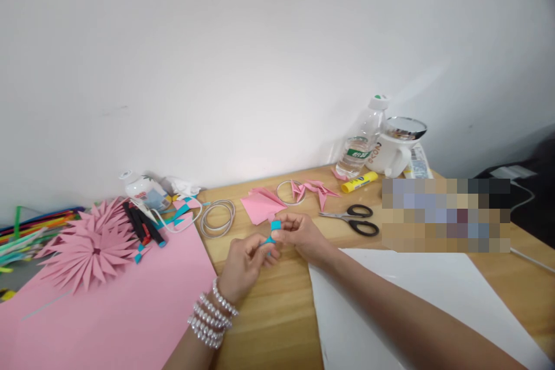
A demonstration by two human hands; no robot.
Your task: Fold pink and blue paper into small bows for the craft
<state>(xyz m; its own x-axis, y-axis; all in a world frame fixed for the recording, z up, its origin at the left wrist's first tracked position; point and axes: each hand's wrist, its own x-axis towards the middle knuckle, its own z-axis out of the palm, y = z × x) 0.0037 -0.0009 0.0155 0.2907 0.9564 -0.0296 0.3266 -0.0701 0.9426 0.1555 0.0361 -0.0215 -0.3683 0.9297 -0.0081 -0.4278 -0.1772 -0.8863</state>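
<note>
Over the middle of the wooden table, my two hands meet around a small piece of blue folded paper (276, 225). My left hand (249, 263), with pearl bracelets (212, 315) at its wrist, pinches the lower end. The fingers of my right hand (299, 234) grip the upper part. Fingertips hide some of the paper. Just beyond the hands lies a pink folded paper fan (262, 206). Pink folded paper pieces (321, 191) and a wire ring (278, 185) are behind it. Black-handled scissors (362, 220) rest to the right of my right hand.
Pink paper (130, 318) lies at left, bearing a pleated pink paper flower (91, 248) and markers (135, 222). A white sheet (411, 300) is at right. Along the wall stand a white bottle (145, 189), a water bottle (358, 147) and a white mug (385, 156), near a yellow glue stick (359, 182).
</note>
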